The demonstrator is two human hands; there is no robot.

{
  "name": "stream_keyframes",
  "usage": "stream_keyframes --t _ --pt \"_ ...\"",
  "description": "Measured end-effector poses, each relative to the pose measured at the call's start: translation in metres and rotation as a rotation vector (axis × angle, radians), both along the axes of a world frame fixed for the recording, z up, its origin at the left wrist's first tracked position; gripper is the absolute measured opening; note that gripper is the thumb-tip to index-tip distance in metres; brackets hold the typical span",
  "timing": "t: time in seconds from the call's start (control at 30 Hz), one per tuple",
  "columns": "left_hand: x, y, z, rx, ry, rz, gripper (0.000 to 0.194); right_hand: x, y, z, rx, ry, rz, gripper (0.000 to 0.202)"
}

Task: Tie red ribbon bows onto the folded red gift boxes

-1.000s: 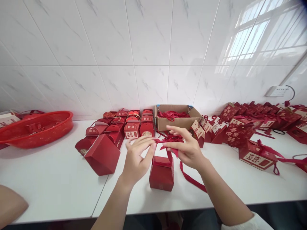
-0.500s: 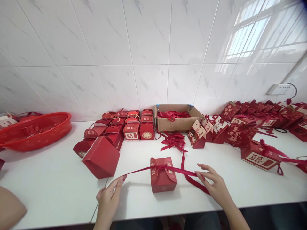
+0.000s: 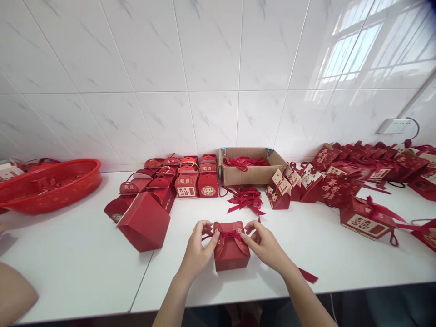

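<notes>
The left hand (image 3: 200,247) and right hand (image 3: 264,243) are pinching the ribbon (image 3: 230,234) in bent fingers, atop the red box (image 3: 232,261)! It's sitting near the front edge of the table (image 3: 357,259).

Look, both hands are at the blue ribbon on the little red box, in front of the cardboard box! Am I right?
Nearly! The ribbon is red, not blue, as the head view shows. The left hand and right hand are at it, on the little red box, in front of the cardboard box.
</notes>
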State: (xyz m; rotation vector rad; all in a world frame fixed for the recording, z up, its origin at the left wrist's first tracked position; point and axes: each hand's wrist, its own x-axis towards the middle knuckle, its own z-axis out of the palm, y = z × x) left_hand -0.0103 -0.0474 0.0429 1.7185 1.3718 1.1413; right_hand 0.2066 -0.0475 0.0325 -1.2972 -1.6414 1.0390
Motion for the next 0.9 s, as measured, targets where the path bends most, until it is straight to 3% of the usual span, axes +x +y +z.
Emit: stream_keyframes --t 0.23,0.53,0.9 --pt "-0.003 0.003 -0.007 -0.146 -0.039 -0.076 0.026 -0.001 0.007 -0.010 -0.131 0.090 0.067 0.039" --pt "-0.003 0.004 -0.003 -0.141 0.041 -0.040 0.030 0.011 0.008 -0.012 -0.118 0.054 0.105 0.041" --pt "0.007 0.002 0.007 -0.089 0.122 -0.021 0.019 -0.003 0.003 -0.002 -0.107 0.147 0.101 0.038"
